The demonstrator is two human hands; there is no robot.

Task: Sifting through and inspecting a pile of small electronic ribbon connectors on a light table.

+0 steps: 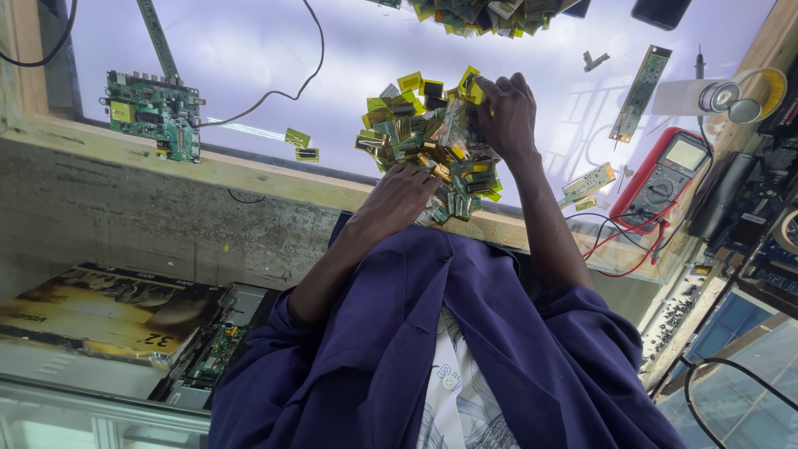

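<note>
While both forearms reach out from the dark blue sleeves point(399, 333) across the wooden rim point(208, 166), the hands settle apart on opposite sides of one heap. The left hand point(401, 198) lies knuckles-up at the near edge of the heap, just past the rim, its fingers tucked in among the pieces; whether it grips any of them cannot be told. The right hand point(507, 112) sits farther out at the heap's far side, wrist bent and fingers curled down, the fingertips point(486, 86) touching a yellow piece at the top. A firm pinch cannot be made out.

The heap of small flex strips point(416, 133) is a loose, tangled mound of gold, yellow and dark green slips, many with a black band, lying every way on the glowing white work surface point(249, 50). Its near side spills onto the wooden rim between the two hands.

Open white surface spreads to the left of the heap as far as a green circuit board point(154, 112), with only two stray strips point(299, 143) and a black cable point(287, 90) crossing it. To the right the room is tighter. A red multimeter point(669, 170) lies near the right forearm with its red and black leads trailing over the rim, and a narrow board point(640, 91) and a smaller one point(588, 183) lie between it and the heap. A second heap of strips point(482, 17) lies well beyond the first at the far edge.
</note>
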